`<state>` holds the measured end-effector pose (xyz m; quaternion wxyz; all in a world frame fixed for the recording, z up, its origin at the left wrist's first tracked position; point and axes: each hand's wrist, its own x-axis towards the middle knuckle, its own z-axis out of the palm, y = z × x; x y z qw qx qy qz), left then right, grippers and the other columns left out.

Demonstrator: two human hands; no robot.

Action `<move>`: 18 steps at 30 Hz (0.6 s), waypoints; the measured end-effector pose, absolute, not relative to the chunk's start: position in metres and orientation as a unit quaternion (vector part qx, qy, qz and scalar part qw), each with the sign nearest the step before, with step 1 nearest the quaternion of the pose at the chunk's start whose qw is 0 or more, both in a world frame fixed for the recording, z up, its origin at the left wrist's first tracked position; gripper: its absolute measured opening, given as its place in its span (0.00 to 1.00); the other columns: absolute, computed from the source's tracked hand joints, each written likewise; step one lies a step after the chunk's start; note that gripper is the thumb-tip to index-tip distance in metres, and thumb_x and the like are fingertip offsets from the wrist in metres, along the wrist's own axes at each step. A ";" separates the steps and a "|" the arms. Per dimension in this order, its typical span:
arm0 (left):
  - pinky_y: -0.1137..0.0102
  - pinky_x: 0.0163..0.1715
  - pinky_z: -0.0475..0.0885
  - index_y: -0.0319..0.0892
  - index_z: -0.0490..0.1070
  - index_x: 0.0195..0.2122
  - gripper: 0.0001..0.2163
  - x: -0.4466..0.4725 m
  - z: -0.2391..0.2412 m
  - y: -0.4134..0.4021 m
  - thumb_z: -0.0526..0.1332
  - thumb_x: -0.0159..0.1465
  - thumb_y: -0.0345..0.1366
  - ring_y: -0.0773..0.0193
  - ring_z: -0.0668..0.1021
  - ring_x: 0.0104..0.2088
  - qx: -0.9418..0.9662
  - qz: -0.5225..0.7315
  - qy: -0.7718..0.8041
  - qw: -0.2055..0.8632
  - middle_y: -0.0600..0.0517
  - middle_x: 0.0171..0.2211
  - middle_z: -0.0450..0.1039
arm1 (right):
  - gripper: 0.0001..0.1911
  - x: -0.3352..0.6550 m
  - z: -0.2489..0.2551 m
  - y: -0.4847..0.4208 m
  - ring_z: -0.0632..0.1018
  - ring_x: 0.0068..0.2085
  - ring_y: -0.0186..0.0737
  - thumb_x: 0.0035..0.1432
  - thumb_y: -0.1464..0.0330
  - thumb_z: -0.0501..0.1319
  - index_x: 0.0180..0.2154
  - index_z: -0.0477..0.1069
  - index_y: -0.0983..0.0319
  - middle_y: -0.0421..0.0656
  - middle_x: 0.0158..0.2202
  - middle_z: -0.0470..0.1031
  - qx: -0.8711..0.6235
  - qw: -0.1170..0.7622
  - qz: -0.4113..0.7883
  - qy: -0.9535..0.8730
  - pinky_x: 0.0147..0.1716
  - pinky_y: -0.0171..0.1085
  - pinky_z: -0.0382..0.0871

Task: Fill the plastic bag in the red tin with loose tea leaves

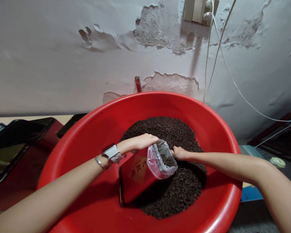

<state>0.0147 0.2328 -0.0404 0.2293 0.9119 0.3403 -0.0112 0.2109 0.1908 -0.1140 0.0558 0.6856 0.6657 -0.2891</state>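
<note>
Our left hand [145, 141] grips the top of the red tin [135, 176], tilting it so its mouth faces the dark loose tea [174, 191] heaped in the red basin [94, 129]. Our right hand [178, 152] pinches the plastic liner bag [161, 158] open, letting tea slide in.

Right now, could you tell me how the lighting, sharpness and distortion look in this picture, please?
Head view: soft, even light; the round red plastic basin shows a mild sheen, no harsh glare. Dark loose tea leaves and the red box with its clear plastic liner bag are sharp. Wide-angle lens bows the basin's rim and stretches both forearms at the edges.
</note>
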 end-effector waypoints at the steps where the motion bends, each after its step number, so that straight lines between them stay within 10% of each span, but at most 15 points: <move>1: 0.73 0.40 0.65 0.43 0.72 0.43 0.20 0.015 -0.040 0.233 0.41 0.65 0.36 0.64 0.74 0.37 0.912 -0.012 0.339 0.229 0.53 0.41 0.75 | 0.22 0.211 -0.114 0.191 0.72 0.50 0.50 0.62 0.63 0.47 0.49 0.65 0.72 0.60 0.49 0.69 0.686 0.050 -0.286 0.667 0.44 0.40 0.65; 11: 0.75 0.28 0.63 0.40 0.70 0.29 0.18 0.019 -0.036 0.229 0.41 0.64 0.36 0.67 0.70 0.27 0.912 -0.026 0.363 0.189 0.53 0.27 0.71 | 0.16 0.206 -0.069 0.216 0.74 0.39 0.37 0.62 0.62 0.47 0.41 0.66 0.65 0.46 0.38 0.74 0.655 -0.137 -0.244 0.702 0.36 0.32 0.64; 18: 0.74 0.30 0.63 0.40 0.68 0.27 0.18 0.020 -0.036 0.230 0.40 0.63 0.35 0.66 0.70 0.28 0.914 -0.035 0.366 0.171 0.52 0.27 0.70 | 0.22 0.199 -0.038 0.197 0.73 0.31 0.32 0.63 0.58 0.44 0.40 0.67 0.67 0.46 0.34 0.73 0.502 -0.159 -0.505 0.684 0.28 0.30 0.67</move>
